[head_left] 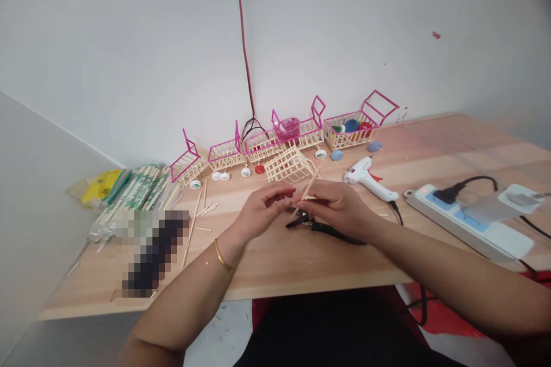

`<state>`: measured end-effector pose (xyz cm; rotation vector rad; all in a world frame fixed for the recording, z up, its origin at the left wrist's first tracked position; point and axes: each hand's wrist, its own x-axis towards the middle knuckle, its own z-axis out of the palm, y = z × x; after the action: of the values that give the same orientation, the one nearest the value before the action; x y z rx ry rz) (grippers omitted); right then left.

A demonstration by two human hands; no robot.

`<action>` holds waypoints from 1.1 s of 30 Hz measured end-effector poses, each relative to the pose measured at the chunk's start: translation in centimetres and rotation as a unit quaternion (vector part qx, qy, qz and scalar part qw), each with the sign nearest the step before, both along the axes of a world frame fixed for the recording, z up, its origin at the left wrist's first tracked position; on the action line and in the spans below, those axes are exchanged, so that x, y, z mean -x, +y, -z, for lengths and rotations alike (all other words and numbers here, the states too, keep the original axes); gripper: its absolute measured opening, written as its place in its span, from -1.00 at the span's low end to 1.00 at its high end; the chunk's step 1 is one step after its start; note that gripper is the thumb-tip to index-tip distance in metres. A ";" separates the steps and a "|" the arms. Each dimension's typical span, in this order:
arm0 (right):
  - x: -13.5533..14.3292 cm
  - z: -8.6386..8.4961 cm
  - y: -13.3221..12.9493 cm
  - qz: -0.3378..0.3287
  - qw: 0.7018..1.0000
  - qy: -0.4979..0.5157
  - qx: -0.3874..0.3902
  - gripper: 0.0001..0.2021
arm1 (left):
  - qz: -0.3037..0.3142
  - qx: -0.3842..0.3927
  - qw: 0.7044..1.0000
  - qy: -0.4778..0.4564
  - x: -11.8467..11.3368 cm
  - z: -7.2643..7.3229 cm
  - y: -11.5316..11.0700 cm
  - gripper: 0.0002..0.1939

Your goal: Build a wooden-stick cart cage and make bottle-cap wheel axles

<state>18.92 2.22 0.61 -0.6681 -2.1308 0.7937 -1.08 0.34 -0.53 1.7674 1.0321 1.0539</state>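
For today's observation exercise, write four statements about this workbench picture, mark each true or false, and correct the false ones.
1. The bare right hand holds a thin pale wooden stick. True.
2. A thin gold-coloured bracelet circles the right wrist. False: the bracelet circles the left wrist.
3. The white plastic glue gun lies left of the long white power strip in the picture. True.
4. Nothing is plugged into the power strip. False: a black plug is.

Behind the wooden table [271,264] stands a pale grey wall [344,23], marked by a small red smudge [436,35]. Another wall [30,183] is left of the table; light floor [220,335] shows beneath it.
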 end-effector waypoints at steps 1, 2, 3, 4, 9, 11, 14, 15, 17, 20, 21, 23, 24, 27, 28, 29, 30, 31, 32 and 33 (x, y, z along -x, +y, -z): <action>0.0 0.0 0.1 0.003 1.000 -0.004 0.003 -0.80 | -0.003 0.010 1.000 0.000 0.2 -0.1 0.1 -0.72; 0.1 0.1 0.1 0.009 1.000 -0.007 0.004 -0.79 | 0.002 0.019 1.000 0.009 0.4 -0.1 0.2 -0.73; 0.2 0.2 0.2 0.015 1.000 -0.010 0.003 -0.79 | 0.011 0.025 0.999 0.026 0.4 -0.1 0.2 -0.75; 0.3 0.3 0.2 0.021 1.000 -0.014 0.000 -0.78 | 0.018 0.025 0.998 0.047 0.3 -0.1 0.1 -0.77; 0.7 0.3 0.4 0.029 0.999 -0.032 -0.023 -0.79 | -0.013 -0.038 0.989 0.141 -0.2 0.3 -0.4 -0.85; 0.8 0.3 0.4 0.016 0.999 -0.031 -0.034 -0.83 | -0.019 -0.054 0.987 0.152 -0.3 0.2 -0.5 -0.84; 1.0 0.3 0.5 0.010 0.998 -0.027 -0.049 -0.86 | -0.018 -0.055 0.986 0.154 -0.2 0.0 -0.7 -0.82; 1.0 0.4 0.5 0.013 0.998 -0.028 -0.052 -0.86 | -0.018 -0.051 0.987 0.154 -0.2 0.0 -0.7 -0.81; 1.0 0.4 0.5 0.019 0.998 -0.033 -0.054 -0.85 | -0.018 -0.044 0.987 0.155 -0.2 -0.1 -0.8 -0.80; 0.9 0.4 0.4 0.025 0.997 -0.041 -0.056 -0.84 | -0.013 -0.047 0.986 0.159 -0.3 -0.1 -0.9 -0.78; 0.9 0.4 0.4 0.026 0.997 -0.041 -0.058 -0.84 | -0.012 -0.057 0.985 0.163 -0.3 -0.1 -0.9 -0.77; 0.9 0.4 0.3 0.031 0.997 -0.038 -0.064 -0.84 | -0.012 -0.082 0.981 0.177 -0.3 0.0 -0.9 -0.75; 0.9 0.4 0.3 0.033 0.997 -0.037 -0.066 -0.84 | -0.013 -0.093 0.978 0.184 -0.3 0.0 -0.9 -0.75; 0.9 0.3 0.3 0.035 0.996 -0.047 -0.064 -0.82 | -0.015 -0.106 0.976 0.188 -0.4 0.2 -0.8 -0.77; 0.9 0.3 0.3 0.035 0.996 -0.051 -0.061 -0.80 | -0.014 -0.103 0.977 0.187 -0.4 0.3 -0.8 -0.78; 0.9 0.3 0.3 0.034 0.996 -0.056 -0.056 -0.80 | -0.014 -0.098 0.978 0.184 -0.5 0.4 -0.8 -0.79; 0.9 0.2 0.3 0.031 0.997 -0.060 -0.049 -0.80 | -0.013 -0.092 0.979 0.179 -0.5 0.4 -0.8 -0.80; 0.9 0.3 0.3 0.028 0.997 -0.063 -0.042 -0.82 | -0.015 -0.086 0.981 0.173 -0.6 0.4 -0.8 -0.81; 0.9 0.3 0.3 0.025 0.997 -0.065 -0.035 -0.84 | -0.020 -0.082 0.983 0.163 -0.6 0.5 -0.8 -0.82; 0.9 0.4 0.3 0.023 0.997 -0.067 -0.031 -0.83 | -0.028 -0.078 0.985 0.150 -0.6 0.4 -0.8 -0.84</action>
<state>18.01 2.51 0.18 -0.7545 -2.2421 0.6714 -0.48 -0.44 -0.96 2.0809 1.2147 0.9419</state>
